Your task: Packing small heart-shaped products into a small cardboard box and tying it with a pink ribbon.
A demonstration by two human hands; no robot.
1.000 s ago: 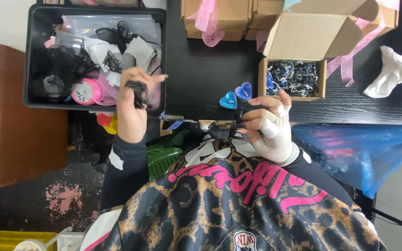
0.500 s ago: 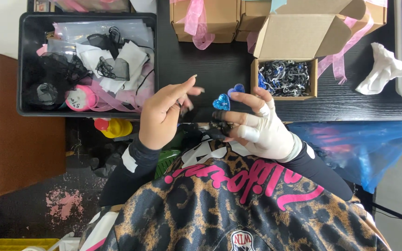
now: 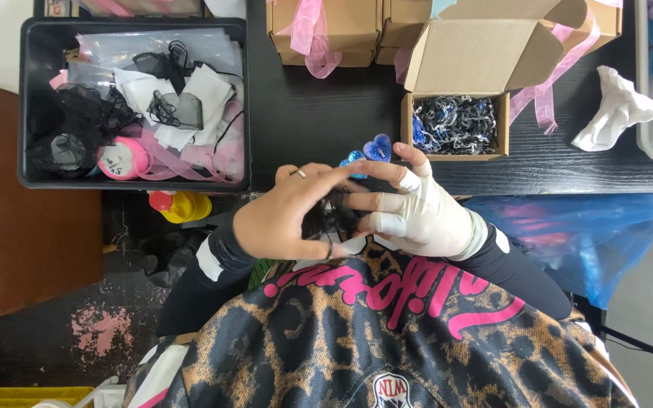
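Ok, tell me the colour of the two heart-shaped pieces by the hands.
Both heart-shaped pieces are blue, one lighter and glittery, one darker; the head view shows them.

We have one view only, worn on the head; it looks straight down, close over both hands, onto the black table (image 3: 319, 113) edge and floor beneath.

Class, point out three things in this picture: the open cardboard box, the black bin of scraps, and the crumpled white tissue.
Open cardboard box (image 3: 504, 130): head view, on its right wall.
Black bin (image 3: 32, 106): head view, on its left wall.
White tissue (image 3: 614, 109): head view, on its crumpled middle.
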